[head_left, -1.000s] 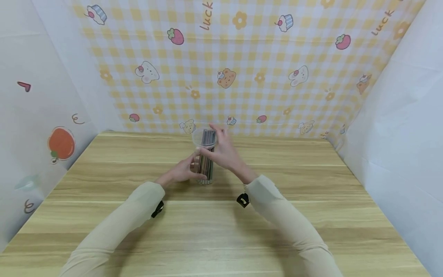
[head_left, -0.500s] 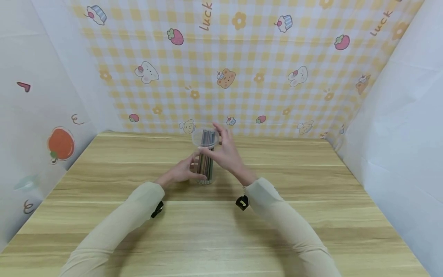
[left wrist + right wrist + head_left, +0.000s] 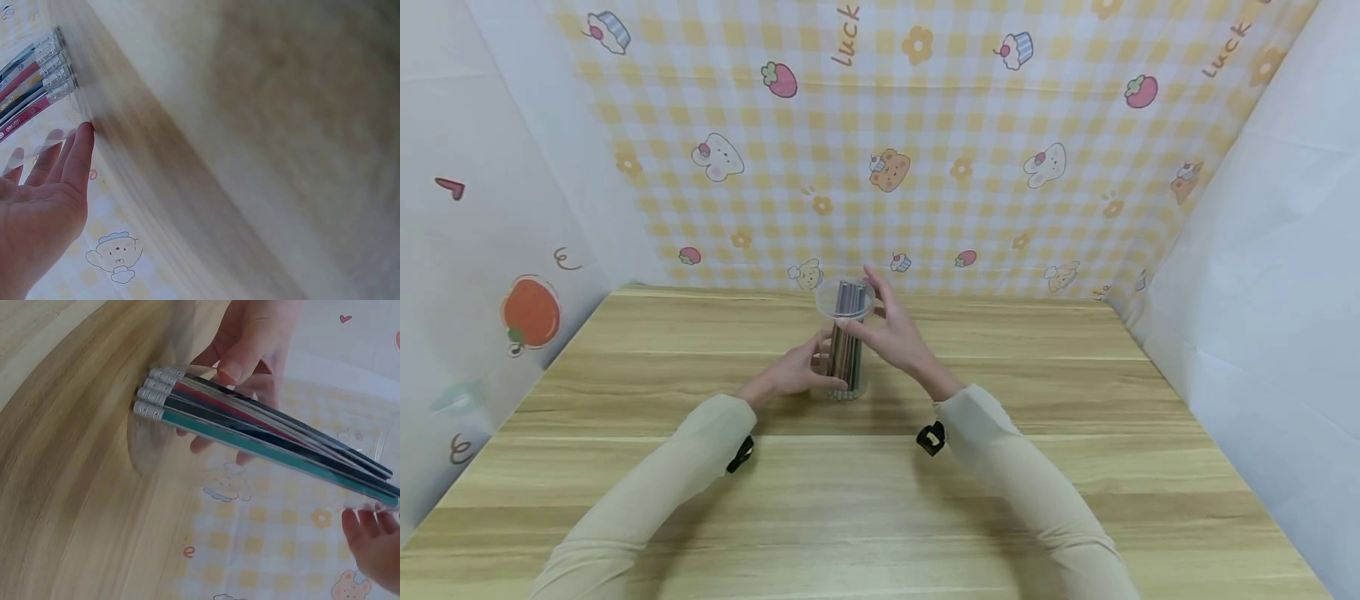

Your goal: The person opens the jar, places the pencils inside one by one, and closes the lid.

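A clear plastic cup (image 3: 825, 302) with a wide round rim stands on the table, a bundle of pencils (image 3: 846, 357) inside it. Their metal-and-eraser ends point down, as the pencils (image 3: 269, 440) in the right wrist view show. Low on the cup, my left hand (image 3: 793, 369) holds it, thumb across the front and fingers behind. My right hand (image 3: 897, 335) holds the rim from the right, thumb in front and fingers at the far side. In the left wrist view, the palm of the left hand (image 3: 47, 206) shows beside the pencils (image 3: 31, 94).
The wood-grain table (image 3: 865, 517) extends to both sides and toward me. Behind it hangs a yellow checked cloth (image 3: 925, 108) with cartoon prints. White sheets (image 3: 1285, 192) close off the left and right sides.
My right hand has shifted slightly right along the rim, its thumb and fingers moving a little. The left hand and the cup have stayed in place.
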`<state>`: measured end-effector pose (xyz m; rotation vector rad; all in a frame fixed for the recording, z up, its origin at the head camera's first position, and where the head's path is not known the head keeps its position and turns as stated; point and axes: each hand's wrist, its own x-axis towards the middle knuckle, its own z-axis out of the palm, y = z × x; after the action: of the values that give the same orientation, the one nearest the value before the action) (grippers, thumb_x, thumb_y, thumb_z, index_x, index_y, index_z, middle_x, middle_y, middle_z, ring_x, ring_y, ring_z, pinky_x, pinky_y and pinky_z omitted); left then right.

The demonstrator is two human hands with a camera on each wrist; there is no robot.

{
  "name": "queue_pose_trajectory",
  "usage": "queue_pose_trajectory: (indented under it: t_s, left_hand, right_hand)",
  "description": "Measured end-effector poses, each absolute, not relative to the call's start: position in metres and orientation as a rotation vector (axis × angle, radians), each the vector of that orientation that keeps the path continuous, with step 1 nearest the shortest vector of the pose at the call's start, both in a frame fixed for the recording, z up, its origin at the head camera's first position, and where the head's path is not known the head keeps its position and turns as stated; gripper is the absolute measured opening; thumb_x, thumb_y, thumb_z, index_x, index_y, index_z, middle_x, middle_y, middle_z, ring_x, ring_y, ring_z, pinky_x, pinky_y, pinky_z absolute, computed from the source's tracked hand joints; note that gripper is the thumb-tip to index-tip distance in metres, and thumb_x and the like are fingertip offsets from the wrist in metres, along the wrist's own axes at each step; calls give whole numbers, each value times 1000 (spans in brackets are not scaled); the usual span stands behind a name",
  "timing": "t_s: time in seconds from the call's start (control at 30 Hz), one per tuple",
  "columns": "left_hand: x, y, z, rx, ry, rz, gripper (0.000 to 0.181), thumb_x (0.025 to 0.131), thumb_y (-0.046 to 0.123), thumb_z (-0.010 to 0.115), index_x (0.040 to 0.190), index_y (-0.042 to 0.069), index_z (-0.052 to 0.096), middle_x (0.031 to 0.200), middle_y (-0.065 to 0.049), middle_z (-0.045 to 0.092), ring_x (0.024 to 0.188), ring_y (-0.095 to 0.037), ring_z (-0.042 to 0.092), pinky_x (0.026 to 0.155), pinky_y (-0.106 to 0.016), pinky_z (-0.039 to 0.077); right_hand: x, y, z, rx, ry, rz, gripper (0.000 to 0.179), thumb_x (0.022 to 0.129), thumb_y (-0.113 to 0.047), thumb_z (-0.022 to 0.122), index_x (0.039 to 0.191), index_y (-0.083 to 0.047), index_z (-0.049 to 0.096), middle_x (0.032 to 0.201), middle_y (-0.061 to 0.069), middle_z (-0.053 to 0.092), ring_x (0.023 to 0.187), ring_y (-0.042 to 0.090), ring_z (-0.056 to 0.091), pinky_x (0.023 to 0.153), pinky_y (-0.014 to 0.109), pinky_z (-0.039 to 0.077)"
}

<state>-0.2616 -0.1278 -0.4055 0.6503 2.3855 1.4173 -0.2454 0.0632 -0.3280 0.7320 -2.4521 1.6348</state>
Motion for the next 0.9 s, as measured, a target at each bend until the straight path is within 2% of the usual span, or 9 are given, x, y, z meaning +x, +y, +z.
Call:
queue_pose_trajectory:
  t_s: [0.13,0.23,0.33,0.47,0.63,0.87,0.9]
  left_hand:
    - [-261,-128,-405,631,2388,1412,92,70,26,75,140,27,16,130,-22,37,114,-36,40,96,-50,29]
    - [-261,-128,-405,624,2380,1417,95,69,26,76,140,30,13,131,-21,35,114,-36,40,96,-50,28]
    - [-261,-128,-405,627,2379,1420,94,69,26,76,140,27,14,131,-21,36,115,-35,39,96,-49,29]
    - [-261,-128,-405,637,2378,1422,89,69,25,76,138,18,20,130,-22,37,115,-34,39,96,-48,29]
    - [-261,-128,-405,628,2376,1421,89,69,25,76,138,17,21,129,-22,38,114,-34,40,96,-47,30]
    - [-261,-129,-405,655,2381,1418,91,70,25,75,140,18,17,129,-20,39,117,-33,37,95,-47,31]
    - [-261,-129,-405,661,2381,1417,91,70,25,75,140,18,16,130,-21,38,117,-34,37,95,-47,31]
  right_hand:
    - [-246,58,-326,641,-2470,1498,86,72,-41,70,139,-20,22,130,5,31,113,12,36,87,26,39]
    - [-246,56,-325,628,-2485,1415,88,70,-42,71,139,-17,22,129,7,29,112,14,36,87,27,39]
    - [-247,59,-324,696,-2482,1461,89,72,-38,71,141,-17,18,136,6,27,119,14,31,92,34,35]
    - [-254,65,-321,880,-2458,1598,84,77,-25,68,142,-17,14,141,6,24,125,13,24,98,40,29]
    - [-250,67,-307,958,-2495,1640,76,79,-15,66,139,-11,21,138,13,28,123,19,29,98,41,28]
    - [-252,54,-319,651,-2550,1369,80,67,-45,73,132,-16,35,124,3,34,107,14,40,87,27,38]
    - [-252,53,-318,647,-2550,1345,81,67,-44,73,132,-15,34,122,4,33,106,14,39,86,27,38]
